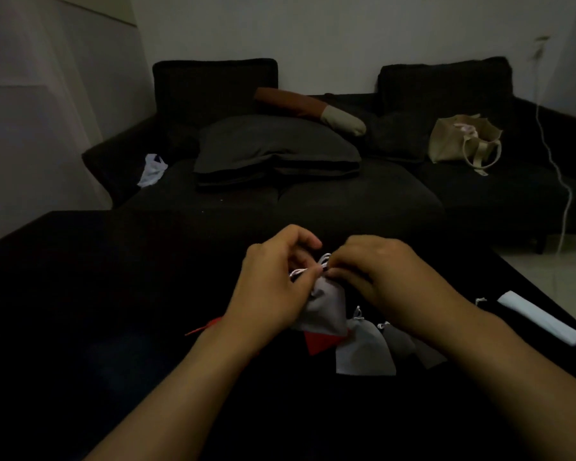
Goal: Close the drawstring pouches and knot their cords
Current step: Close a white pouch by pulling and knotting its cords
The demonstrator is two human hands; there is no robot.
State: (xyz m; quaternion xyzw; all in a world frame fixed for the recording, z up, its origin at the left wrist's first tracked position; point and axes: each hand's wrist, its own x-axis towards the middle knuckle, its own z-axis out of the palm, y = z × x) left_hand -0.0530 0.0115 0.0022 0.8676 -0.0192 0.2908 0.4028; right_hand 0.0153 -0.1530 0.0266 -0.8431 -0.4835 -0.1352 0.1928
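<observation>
A grey drawstring pouch (325, 311) is held up over the dark table (97, 294), its neck gathered. My left hand (273, 281) pinches the white cord (313, 267) at the pouch's neck on the left. My right hand (376, 271) pinches the same cord from the right, fingertips nearly meeting the left hand's. Under the held pouch lies a red pouch (320, 343), partly hidden. To its right lie a light grey pouch (363, 351) and a darker grey pouch (399, 342), both with white cords at the top.
A white rolled object (539, 317) lies near the table's right edge. Beyond the table stands a dark sofa (346, 194) with a dark cushion (276, 151), a beige tote bag (463, 141) and a white plastic bag (152, 169). A white cable (561, 181) hangs at the right.
</observation>
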